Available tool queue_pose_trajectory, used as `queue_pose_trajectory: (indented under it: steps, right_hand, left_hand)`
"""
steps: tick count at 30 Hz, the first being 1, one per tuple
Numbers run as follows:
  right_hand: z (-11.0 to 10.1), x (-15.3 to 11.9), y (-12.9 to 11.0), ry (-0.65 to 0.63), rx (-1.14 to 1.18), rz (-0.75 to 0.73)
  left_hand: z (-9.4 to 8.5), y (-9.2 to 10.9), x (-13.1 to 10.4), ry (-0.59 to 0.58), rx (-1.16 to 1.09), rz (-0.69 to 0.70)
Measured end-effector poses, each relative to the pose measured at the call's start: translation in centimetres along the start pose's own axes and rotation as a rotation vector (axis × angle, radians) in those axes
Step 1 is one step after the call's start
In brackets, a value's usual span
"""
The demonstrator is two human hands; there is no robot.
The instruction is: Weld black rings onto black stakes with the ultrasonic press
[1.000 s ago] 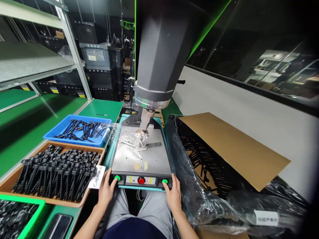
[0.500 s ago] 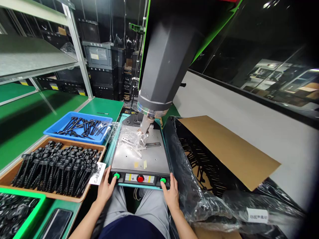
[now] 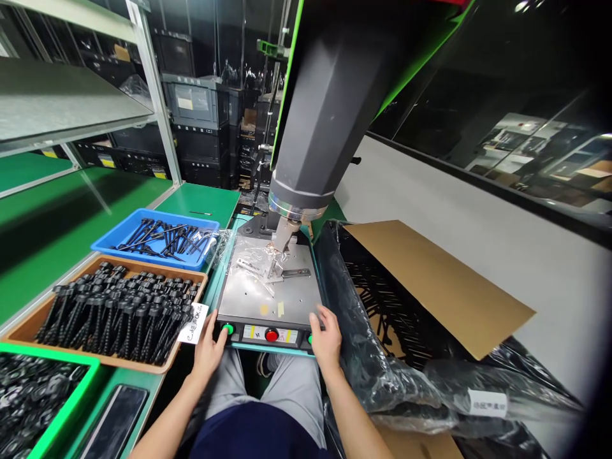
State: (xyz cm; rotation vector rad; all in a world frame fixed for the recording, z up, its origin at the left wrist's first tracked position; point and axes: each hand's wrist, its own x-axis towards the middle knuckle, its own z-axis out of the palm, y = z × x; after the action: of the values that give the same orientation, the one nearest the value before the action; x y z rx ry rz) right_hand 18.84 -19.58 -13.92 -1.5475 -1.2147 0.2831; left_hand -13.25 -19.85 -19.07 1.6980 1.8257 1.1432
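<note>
My left hand rests at the left front corner of a press with a metal plate. Its thumb lies by the left green button, and the fingers stretch along the side. At the opposite corner, my right hand is lifted a little, fingers apart and slightly curled, partly covering the right green button. Between them sits a red button. Above the plate, the metal horn of the press reaches down to clear plastic film around a small fixture. Neither hand holds anything.
On the left stand a blue tray of black stemmed parts, a brown tray packed with similar ones, a green-rimmed bin and a phone. A plastic-lined box with a cardboard sheet is on the right.
My right hand has risen from the side of the right green button and moved forward over the panel corner. My left hand stays by its button. The view has shifted slightly.
</note>
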Motion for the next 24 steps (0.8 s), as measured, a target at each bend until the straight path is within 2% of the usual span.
queue_pose_trajectory:
  steps: [3,5,7,9,10,12,15,17,19,20,24]
  right_hand:
    - [3.8,2.3,-3.4,-0.202,0.207,0.078]
    - [6.6,3.8,-5.2,-0.275,0.320,0.120]
    - [9.0,5.2,-6.7,-0.303,0.409,0.211]
    - [10.7,6.3,-8.0,-0.326,0.504,0.369]
    - [11.3,6.6,-8.6,-0.346,0.549,0.444]
    - [11.9,6.8,-9.8,-0.404,0.620,0.540]
    - [11.9,6.3,-11.3,-0.496,0.692,0.562]
    - [11.7,5.8,-12.2,-0.536,0.735,0.567]
    - [11.4,5.5,-12.9,-0.558,0.759,0.566]
    - [11.3,5.4,-13.2,-0.565,0.764,0.564]
    - [10.6,5.6,-13.4,-0.600,0.768,0.534]
  left_hand:
    - [0.2,1.7,-0.6,0.055,0.053,0.039]
    - [0.5,3.6,-1.4,0.077,0.063,0.117]
    - [0.9,5.7,-1.9,0.027,-0.022,0.208]
    - [1.6,7.6,-1.8,-0.090,-0.221,0.201]
    - [1.9,8.3,-1.4,-0.145,-0.347,0.125]
    - [2.5,9.5,-0.3,-0.225,-0.629,-0.142]
    - [2.7,11.0,2.2,-0.341,-1.078,-0.605]
    - [2.3,11.9,3.8,-0.476,-1.366,-0.798]
    - [2.0,12.8,5.3,-0.552,-1.590,-0.876]
    - [1.9,13.2,5.9,-0.543,-1.664,-0.889]
    - [1.7,14.3,7.7,-0.373,-1.708,-0.905]
